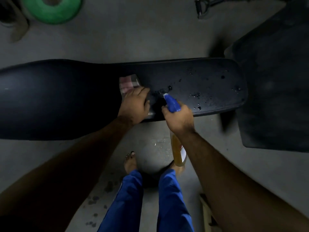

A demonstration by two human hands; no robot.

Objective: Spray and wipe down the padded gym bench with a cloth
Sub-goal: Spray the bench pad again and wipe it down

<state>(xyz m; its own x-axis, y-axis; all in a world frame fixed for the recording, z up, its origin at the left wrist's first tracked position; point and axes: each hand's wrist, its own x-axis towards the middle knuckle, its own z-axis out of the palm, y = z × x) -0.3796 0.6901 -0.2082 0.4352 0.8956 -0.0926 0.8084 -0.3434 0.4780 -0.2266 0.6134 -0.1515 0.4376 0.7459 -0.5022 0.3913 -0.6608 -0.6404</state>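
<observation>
Grey concrete floor (127, 39) fills the view, dim light. Black padded bench (66, 97) lies crosswise, left to right, its rounded end at the right. Droplets (199, 95) sit scattered over that right end, thickest near the nozzle. A dark rubber mat (275, 91) lies on the floor just past the bench's right end. Green ring-shaped object (53, 9) at top left on the floor (weight plate or similar, cannot tell). Metal handle (201, 7) at top right, partly cut off.

Person stands at the near side of the bench, blue trousers (127, 201), bare foot (130, 163) on the floor.

Left hand (133, 106) palm down on the bench top, fingers curled together over a folded checked cloth (128, 82), pressing it to the padding; most of the cloth shows beyond the knuckles.

Right hand (178, 118) wrapped around the neck of a spray bottle (178, 151), fingers closed tight on it, forefinger at the trigger side. Blue spray head (172, 102) points down at the bench surface, just right of the cloth hand; the amber bottle body hangs below the wrist, over the floor.
</observation>
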